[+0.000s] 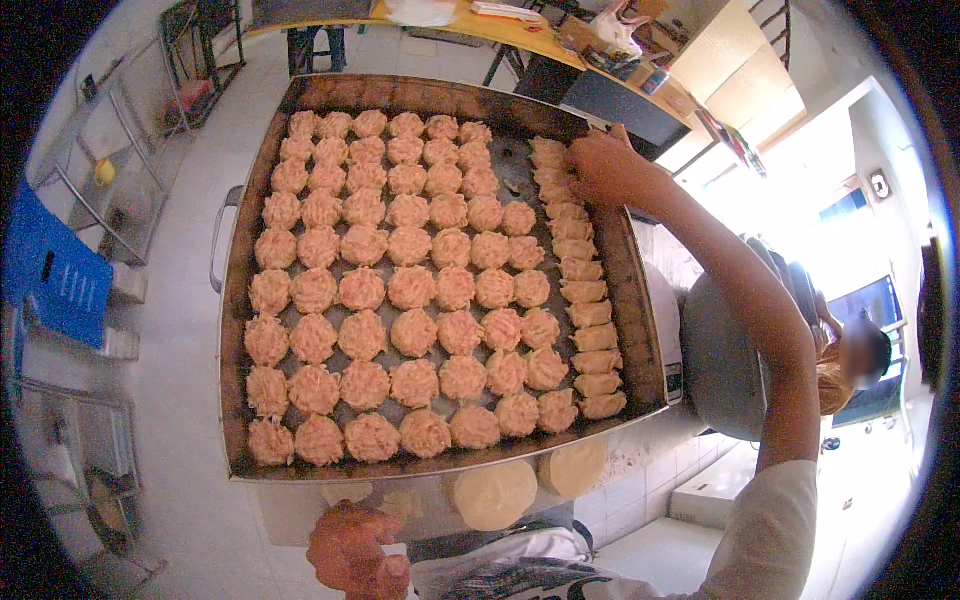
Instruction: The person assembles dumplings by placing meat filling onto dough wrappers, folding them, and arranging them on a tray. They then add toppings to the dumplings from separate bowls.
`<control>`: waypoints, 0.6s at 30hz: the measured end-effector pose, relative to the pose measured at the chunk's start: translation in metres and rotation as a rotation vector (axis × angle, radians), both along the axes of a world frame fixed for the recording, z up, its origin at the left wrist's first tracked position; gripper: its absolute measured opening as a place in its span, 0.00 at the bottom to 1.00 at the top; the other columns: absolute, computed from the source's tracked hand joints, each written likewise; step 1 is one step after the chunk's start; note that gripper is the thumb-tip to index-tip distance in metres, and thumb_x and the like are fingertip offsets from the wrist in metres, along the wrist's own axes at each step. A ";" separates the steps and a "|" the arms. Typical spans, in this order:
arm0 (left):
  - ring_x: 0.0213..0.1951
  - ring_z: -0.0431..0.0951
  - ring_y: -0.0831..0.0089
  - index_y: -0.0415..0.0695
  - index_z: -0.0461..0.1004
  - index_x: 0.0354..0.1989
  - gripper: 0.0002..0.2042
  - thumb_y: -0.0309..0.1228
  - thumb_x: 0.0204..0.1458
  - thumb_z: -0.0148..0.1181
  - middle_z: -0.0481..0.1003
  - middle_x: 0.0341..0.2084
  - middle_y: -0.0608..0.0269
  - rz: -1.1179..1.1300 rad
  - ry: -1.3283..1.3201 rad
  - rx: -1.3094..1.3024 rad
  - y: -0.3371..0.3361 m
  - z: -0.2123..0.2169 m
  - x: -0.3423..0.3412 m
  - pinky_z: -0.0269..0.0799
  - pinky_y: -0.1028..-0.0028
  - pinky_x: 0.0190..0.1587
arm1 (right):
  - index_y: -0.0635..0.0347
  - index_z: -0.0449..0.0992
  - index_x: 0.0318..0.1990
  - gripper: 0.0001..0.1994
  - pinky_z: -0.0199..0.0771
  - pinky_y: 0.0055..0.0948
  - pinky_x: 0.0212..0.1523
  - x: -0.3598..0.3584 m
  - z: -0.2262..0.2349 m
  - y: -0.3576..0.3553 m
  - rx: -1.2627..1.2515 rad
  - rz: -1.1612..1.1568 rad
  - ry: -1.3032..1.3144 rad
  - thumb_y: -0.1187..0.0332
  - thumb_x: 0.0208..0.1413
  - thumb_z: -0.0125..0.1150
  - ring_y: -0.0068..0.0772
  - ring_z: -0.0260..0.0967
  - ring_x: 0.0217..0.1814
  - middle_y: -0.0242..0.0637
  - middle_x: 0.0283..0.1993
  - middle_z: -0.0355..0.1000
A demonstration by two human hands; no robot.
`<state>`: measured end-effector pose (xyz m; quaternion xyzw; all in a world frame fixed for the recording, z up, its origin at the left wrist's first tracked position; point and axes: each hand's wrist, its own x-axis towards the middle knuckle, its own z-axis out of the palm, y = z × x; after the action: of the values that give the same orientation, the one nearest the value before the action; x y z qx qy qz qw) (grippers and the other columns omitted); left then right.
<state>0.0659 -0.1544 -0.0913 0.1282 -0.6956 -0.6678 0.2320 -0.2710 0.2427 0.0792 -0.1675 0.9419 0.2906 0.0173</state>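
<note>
**Crowded tray, long reach: risks at the far corner**

While the right hand (598, 165) stretched across to the far right corner of the big metal tray (240, 300), its fingers were curled down onto the top of the column of folded dumplings (580, 290) along the right edge. The grip looked partly closed, fingertips pinched at or on a piece, but whether it actually held one I couldn't tell; the knuckles hid it. The left hand (350, 550) sat low near the body, below the tray's near edge, coated in pink filling and loosely cupped around a lump of the same stuff.

Main risks, as I judged them:

- The forearm passed just above the right rim and the folded row. A dip of the wrist or elbow would've flattened soft pieces.
- The round pink mounds (400, 290) sat v. close together, many touching. A nudge at the corner could've pushed neighbours into each other and they'd stick.
- The tray looked to overhang the counter (640, 450) at the near edge, w/ dough discs (495, 493) beneath. Leaning weight on the rim might've tipped or slid it.
- The sticky left hand was near the discs; a smear would've spoiled the wrappers.
</note>
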 end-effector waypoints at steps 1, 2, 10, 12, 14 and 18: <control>0.36 0.72 0.66 0.39 0.69 0.41 0.35 0.61 0.44 0.72 0.69 0.32 0.60 -0.047 0.005 -0.008 -0.005 -0.001 0.000 0.72 0.70 0.34 | 0.57 0.82 0.32 0.10 0.62 0.60 0.46 -0.006 -0.002 0.002 0.013 -0.026 -0.023 0.61 0.47 0.64 0.54 0.76 0.45 0.47 0.35 0.78; 0.36 0.72 0.66 0.39 0.68 0.42 0.35 0.60 0.45 0.72 0.68 0.32 0.60 -0.092 0.009 -0.017 -0.010 0.000 0.000 0.72 0.70 0.34 | 0.57 0.82 0.33 0.11 0.62 0.61 0.47 -0.013 -0.002 0.003 0.050 -0.097 -0.083 0.60 0.48 0.63 0.54 0.76 0.47 0.47 0.36 0.78; 0.31 0.76 0.65 0.42 0.75 0.34 0.19 0.43 0.43 0.75 0.76 0.31 0.60 -0.265 0.107 0.073 0.016 0.068 -0.021 0.73 0.65 0.32 | 0.53 0.77 0.54 0.21 0.64 0.58 0.53 -0.014 0.036 0.006 -0.089 0.082 0.046 0.58 0.54 0.65 0.49 0.75 0.52 0.44 0.46 0.78; 0.30 0.78 0.65 0.42 0.79 0.35 0.18 0.40 0.43 0.76 0.78 0.32 0.60 -0.512 0.363 -0.278 0.029 0.087 -0.035 0.73 0.67 0.30 | 0.58 0.76 0.58 0.24 0.61 0.56 0.61 0.014 0.054 -0.009 -0.149 0.012 0.068 0.58 0.55 0.65 0.50 0.72 0.56 0.47 0.50 0.77; 0.32 0.79 0.66 0.43 0.80 0.38 0.15 0.37 0.45 0.74 0.77 0.34 0.61 -0.849 0.419 -0.477 0.049 0.103 -0.037 0.73 0.67 0.31 | 0.64 0.75 0.58 0.24 0.60 0.52 0.63 0.056 0.076 -0.025 -0.208 -0.057 0.071 0.59 0.58 0.61 0.51 0.71 0.58 0.50 0.49 0.77; 0.37 0.80 0.58 0.48 0.80 0.41 0.10 0.38 0.55 0.63 0.78 0.36 0.59 -1.134 0.233 -0.760 0.116 0.111 -0.041 0.77 0.60 0.40 | 0.55 0.74 0.60 0.24 0.61 0.44 0.57 0.153 0.115 -0.041 -0.432 -0.022 0.077 0.60 0.57 0.64 0.37 0.72 0.48 0.37 0.42 0.78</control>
<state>0.0254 -0.0386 0.0194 -0.4177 -0.8115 -0.4055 -0.0509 -0.1180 0.2016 0.1943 -0.1460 0.9840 0.0878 -0.0521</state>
